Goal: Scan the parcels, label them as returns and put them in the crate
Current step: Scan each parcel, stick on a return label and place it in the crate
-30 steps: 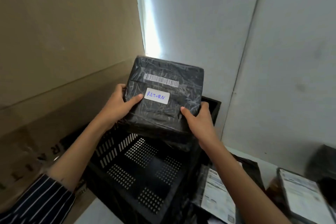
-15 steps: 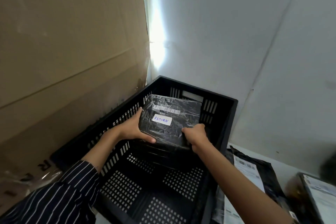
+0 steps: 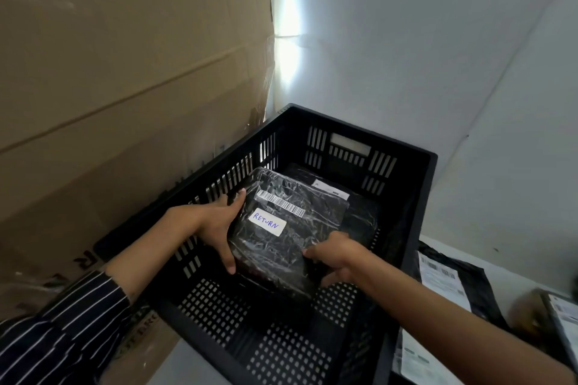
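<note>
A black plastic-wrapped parcel (image 3: pixel 291 228) with a barcode strip and a white sticker reading RETURN sits low inside the black slatted crate (image 3: pixel 403 197). My left hand (image 3: pixel 215 225) grips its left edge, thumb on the near corner. My right hand (image 3: pixel 334 259) grips its near right corner, fingers curled under. Beneath and behind it lies another black parcel (image 3: pixel 359 206) with a white label, partly hidden.
A tall cardboard box (image 3: pixel 125 87) stands hard against the crate's left side. White walls close in behind and to the right. On the white table at right lie black mailer bags with shipping labels (image 3: pixel 444 281) and another labelled parcel (image 3: pixel 563 319) at the edge.
Both hands have lowered the RETURN parcel from above the crate's rim down into the crate, onto the parcel lying there.
</note>
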{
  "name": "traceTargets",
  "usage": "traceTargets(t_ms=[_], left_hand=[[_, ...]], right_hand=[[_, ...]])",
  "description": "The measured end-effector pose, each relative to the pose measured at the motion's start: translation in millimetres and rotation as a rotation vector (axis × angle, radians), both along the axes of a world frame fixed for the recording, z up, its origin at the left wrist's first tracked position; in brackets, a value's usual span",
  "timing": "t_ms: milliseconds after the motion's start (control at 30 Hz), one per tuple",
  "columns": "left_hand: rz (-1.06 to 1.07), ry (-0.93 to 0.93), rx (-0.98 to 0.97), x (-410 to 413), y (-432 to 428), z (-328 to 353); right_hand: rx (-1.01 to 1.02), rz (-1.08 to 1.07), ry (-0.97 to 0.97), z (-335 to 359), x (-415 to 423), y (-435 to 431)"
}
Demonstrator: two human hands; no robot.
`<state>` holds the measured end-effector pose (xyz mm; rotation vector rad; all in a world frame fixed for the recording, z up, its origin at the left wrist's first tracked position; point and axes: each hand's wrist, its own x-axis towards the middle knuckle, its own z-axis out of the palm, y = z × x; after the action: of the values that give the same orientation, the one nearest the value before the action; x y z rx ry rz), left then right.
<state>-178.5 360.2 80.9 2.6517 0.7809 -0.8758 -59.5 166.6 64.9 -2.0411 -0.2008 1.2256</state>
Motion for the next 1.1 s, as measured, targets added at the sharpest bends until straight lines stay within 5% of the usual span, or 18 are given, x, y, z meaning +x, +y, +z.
traceTargets(t_ms=[367, 633, 900, 1100], left_hand=[[-0.003, 0.142, 0.037, -6, 12, -20], [-0.233, 0.122, 0.200, -2, 11, -40], [-0.675, 0.149, 0.585, 5, 1, -53], [-0.592, 0.197, 0.486, 4, 9, -61]], right_hand=[[-0.121, 0.262, 0.000, -6, -9, 9], [-0.194, 0.261, 0.027, -38, -12, 29], [-0.532, 0.778, -0.460, -54, -16, 28], [-0.506, 0.900, -0.646, -53, -1, 26]])
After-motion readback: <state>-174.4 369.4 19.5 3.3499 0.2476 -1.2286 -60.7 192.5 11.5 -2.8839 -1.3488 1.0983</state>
